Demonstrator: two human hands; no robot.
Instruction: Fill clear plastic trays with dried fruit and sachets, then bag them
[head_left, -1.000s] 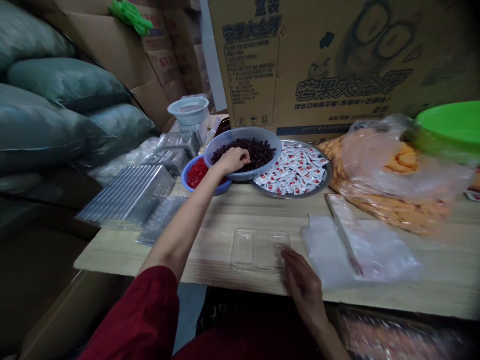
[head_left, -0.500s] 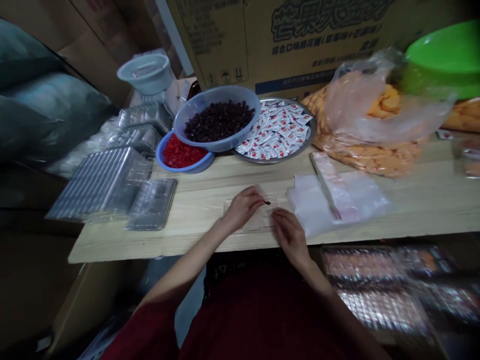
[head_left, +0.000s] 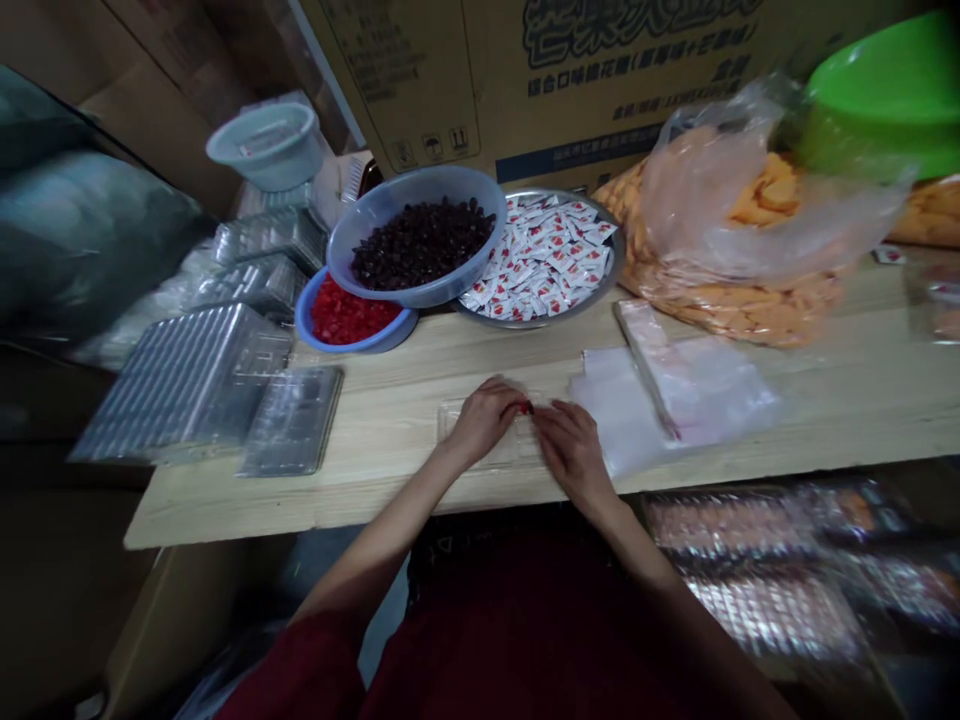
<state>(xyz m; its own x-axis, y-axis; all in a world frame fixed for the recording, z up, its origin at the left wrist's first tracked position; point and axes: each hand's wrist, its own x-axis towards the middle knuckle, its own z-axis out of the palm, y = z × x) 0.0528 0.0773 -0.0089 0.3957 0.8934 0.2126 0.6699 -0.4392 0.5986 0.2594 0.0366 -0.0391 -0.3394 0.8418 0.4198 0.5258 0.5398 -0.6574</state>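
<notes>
A shallow clear plastic tray (head_left: 491, 455) lies on the wooden table under both hands. Above its far side, my left hand (head_left: 486, 420) pinches a small red piece (head_left: 523, 407) between thumb and fingers. Right against it is a small dark piece (head_left: 530, 408), at the fingertips of my right hand (head_left: 576, 445), whose fingers are closed together. Both pieces are tiny and partly covered by the fingers. Beyond the hands stand a bowl of dark pieces (head_left: 424, 245), a blue bowl of red pieces (head_left: 352, 315) and a metal dish of small white-and-red packets (head_left: 540, 260).
Stacked clear plastic trays (head_left: 187, 375) and a smaller stack (head_left: 292, 420) lie on the left. Right of my hands are clear plastic bags (head_left: 712, 390). A large bag of orange food pieces (head_left: 735, 280), a green basin (head_left: 889, 100) and a cardboard box (head_left: 427, 70) stand behind.
My hands have come together, the right fingertips moving left to meet the left ones. A red bit now shows beside the dark piece. The whole view has shifted slightly.
</notes>
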